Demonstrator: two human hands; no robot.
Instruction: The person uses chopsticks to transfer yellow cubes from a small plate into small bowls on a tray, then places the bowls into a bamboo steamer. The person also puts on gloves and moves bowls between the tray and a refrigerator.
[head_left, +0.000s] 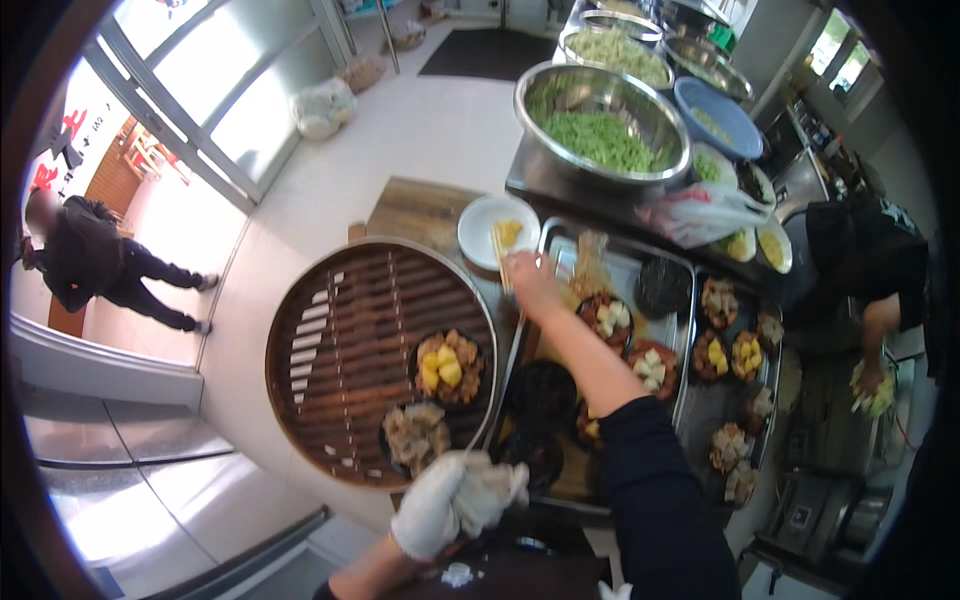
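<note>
With my bare right hand (532, 283) I hold a pair of wooden chopsticks (499, 259). Their tips reach into a white bowl (474, 238) beside the yellow chunks (509, 232) in it. My left hand (436, 504) wears a white knitted glove and grips what looks like a crumpled pale cloth glove (491, 487). It is close to the lower rim of a large round bamboo steamer (337, 352). Two dark bowls stand at the steamer's right side: one holds browned pieces topped with yellow chunks (448, 366), the other greyish-brown slices (416, 435).
Right of the steamer, metal trays (686, 405) carry several filled bowls, partly hidden by my right arm. Beyond them stand a steel basin of chopped greens (600, 142) and a plastic bag (705, 214). A co-worker's hand (872, 379) touches chopped vegetables at right. Another person (94, 247) stands in the doorway.
</note>
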